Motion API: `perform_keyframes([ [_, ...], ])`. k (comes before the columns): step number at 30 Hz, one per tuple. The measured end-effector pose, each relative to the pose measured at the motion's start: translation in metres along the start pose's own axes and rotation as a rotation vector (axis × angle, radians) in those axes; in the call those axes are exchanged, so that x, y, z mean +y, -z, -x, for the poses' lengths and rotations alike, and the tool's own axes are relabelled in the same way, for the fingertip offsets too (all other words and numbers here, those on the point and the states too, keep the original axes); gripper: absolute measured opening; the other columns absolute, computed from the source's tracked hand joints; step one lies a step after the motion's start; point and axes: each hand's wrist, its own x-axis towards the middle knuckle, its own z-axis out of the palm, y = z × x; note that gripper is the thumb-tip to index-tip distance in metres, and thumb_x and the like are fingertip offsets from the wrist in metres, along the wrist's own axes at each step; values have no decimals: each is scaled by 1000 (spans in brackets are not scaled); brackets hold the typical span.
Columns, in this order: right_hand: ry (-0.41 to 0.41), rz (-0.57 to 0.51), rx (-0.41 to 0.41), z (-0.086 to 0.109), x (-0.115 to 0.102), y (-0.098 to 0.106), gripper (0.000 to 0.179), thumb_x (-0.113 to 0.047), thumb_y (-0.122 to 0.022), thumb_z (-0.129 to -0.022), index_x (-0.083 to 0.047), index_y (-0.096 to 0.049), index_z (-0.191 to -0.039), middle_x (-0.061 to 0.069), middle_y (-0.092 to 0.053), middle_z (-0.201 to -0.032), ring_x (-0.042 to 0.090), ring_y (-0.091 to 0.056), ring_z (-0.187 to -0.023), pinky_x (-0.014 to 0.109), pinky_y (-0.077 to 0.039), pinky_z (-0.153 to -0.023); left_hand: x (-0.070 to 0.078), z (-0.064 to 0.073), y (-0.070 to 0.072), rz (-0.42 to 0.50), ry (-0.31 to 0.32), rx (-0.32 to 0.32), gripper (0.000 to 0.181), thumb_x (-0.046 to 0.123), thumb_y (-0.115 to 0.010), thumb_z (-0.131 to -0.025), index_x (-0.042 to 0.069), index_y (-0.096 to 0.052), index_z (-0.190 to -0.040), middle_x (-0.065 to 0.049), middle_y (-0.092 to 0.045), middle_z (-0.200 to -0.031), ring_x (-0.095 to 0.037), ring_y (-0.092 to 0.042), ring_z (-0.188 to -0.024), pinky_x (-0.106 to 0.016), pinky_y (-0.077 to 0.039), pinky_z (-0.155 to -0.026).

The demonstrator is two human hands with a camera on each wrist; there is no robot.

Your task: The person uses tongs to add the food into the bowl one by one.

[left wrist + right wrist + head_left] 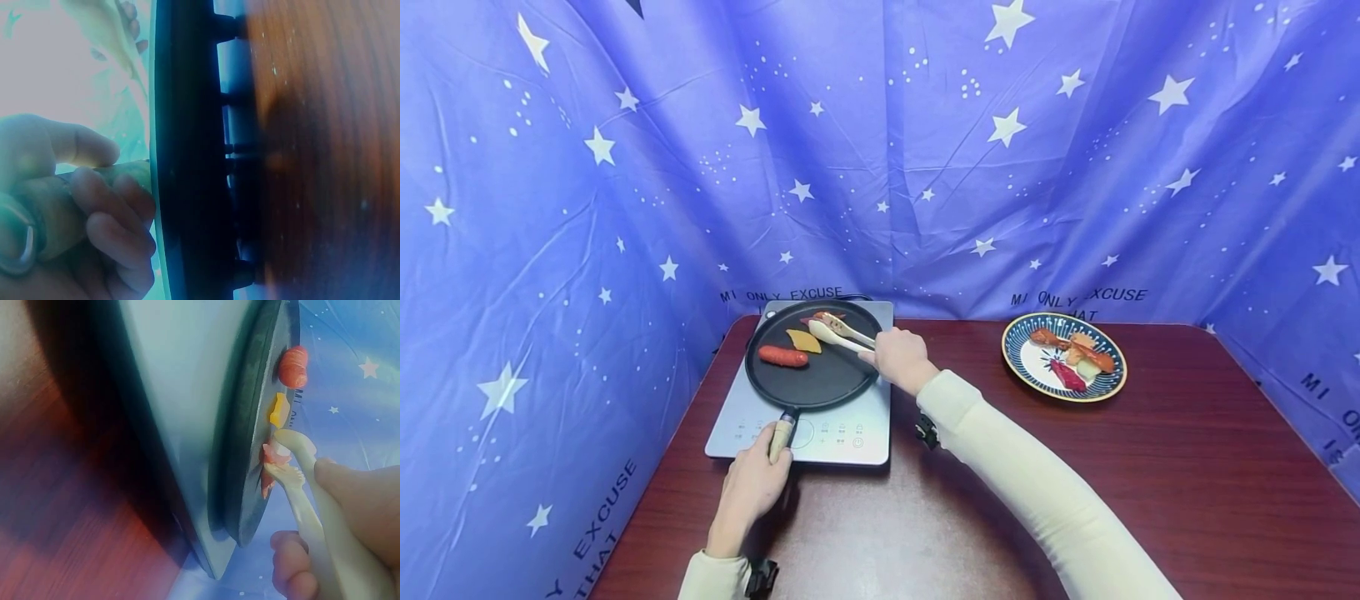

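Note:
My left hand (754, 483) grips the pale handle (782, 437) of a flat black frying pan (823, 387), fingers wrapped round it in the left wrist view. With my right hand (904, 358) I hold cream-coloured tongs (850, 339), thumb on one arm and fingers on the other. Their tips are at a small reddish-and-white food piece (275, 454) near the pan's far edge; I cannot tell whether they pinch it. A scored red sausage (782, 357) and a yellow wedge-shaped piece (803, 341) lie in the pan, left of the tongs.
Under the pan is a silver induction cooker (872, 429) with touch controls along its front. A blue-patterned plate (1022, 367) with several food pieces stands to the right on the dark red wooden table (970, 467). Blue star-printed curtains (895, 208) hang behind and at both sides.

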Motion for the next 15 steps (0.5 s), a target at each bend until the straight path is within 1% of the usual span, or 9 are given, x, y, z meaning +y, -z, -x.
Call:
perform_keyframes([
  [3,-6,-5,3,1,-1,1,48,-53,-57,-87,-9,-63,-70,9,-59,-68,25,-59,-58,40,-47,-50,0,0,0,-3,-1,0,48,25,-52,-87,15,-50,-133,-8,-56,-71,-24,-50,-57,-43,-41,-53],
  [10,24,-43,61,10,2,13,50,-54,-57,-87,-11,-58,-62,9,-56,-63,24,-56,-54,40,-45,-48,0,0,0,-3,-7,2,48,25,-52,-86,15,-50,-133,-8,-56,-70,-24,-50,-57,-42,-40,-53],
  [15,13,-47,72,19,11,23,51,-56,-56,-87,-11,-57,-62,9,-57,-63,26,-57,-55,41,-45,-49,-1,0,0,-2,-8,2,48,25,-52,-86,15,-50,-133,-7,-56,-70,-24,-50,-57,-42,-41,-54],
])
